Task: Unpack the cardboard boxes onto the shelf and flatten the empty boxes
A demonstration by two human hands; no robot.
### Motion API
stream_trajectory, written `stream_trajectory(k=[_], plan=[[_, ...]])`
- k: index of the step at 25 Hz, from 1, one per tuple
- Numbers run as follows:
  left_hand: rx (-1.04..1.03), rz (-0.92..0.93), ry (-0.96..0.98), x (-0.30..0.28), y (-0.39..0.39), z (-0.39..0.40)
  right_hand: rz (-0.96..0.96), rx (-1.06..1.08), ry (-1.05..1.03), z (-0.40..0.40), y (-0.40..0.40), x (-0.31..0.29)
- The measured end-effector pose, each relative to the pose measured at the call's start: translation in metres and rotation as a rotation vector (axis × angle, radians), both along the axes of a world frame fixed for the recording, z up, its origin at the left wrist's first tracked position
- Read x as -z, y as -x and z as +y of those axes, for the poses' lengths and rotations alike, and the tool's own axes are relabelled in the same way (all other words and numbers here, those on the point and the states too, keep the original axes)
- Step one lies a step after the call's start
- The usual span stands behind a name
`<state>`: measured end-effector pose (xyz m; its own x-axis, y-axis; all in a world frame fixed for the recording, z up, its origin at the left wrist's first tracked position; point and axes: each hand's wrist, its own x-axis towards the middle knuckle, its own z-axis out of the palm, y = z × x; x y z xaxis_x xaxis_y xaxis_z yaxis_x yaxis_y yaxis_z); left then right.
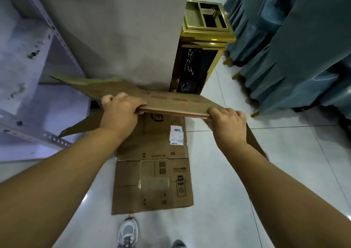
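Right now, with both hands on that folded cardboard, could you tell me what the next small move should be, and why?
Probably lower the flattened box onto the flat box lying on the floor beneath it. The left hand and right hand grip its near edge, it already looks folded flat, and the floor piece lies directly below.
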<state>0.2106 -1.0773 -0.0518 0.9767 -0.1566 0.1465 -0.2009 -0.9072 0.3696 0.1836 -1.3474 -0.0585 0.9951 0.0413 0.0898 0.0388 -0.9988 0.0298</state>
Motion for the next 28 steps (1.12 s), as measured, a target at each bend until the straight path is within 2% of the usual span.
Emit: stream_trajectory(k=[4,11,15,16,19,21,23,28], plan=[[-0.035,0.170,-0.090,0.059,0.030,-0.014,0.198,-0.054,-0.081,-0.009,0.025,0.052],[-0.087,0.288,-0.087,0.149,0.134,-0.028,0.402,-0.112,-0.178,-0.023,0.121,0.142],[0.041,0.333,-0.008,0.187,0.186,-0.024,0.512,-0.193,-0.137,-0.020,0.154,0.157],[0.053,0.349,-0.018,0.194,0.194,-0.025,0.484,-0.201,-0.082,-0.021,0.159,0.162],[-0.041,0.495,-0.013,0.212,0.208,-0.029,0.579,-0.200,-0.076,-0.026,0.174,0.184],[-0.034,0.544,-0.019,0.233,0.216,-0.028,0.615,-0.182,-0.083,-0.025,0.182,0.204],[-0.009,0.533,-0.011,0.254,0.212,-0.023,0.592,-0.164,-0.087,-0.019,0.181,0.224],[0.052,0.518,-0.130,0.302,0.189,-0.017,0.578,-0.151,-0.029,-0.014,0.157,0.271]])
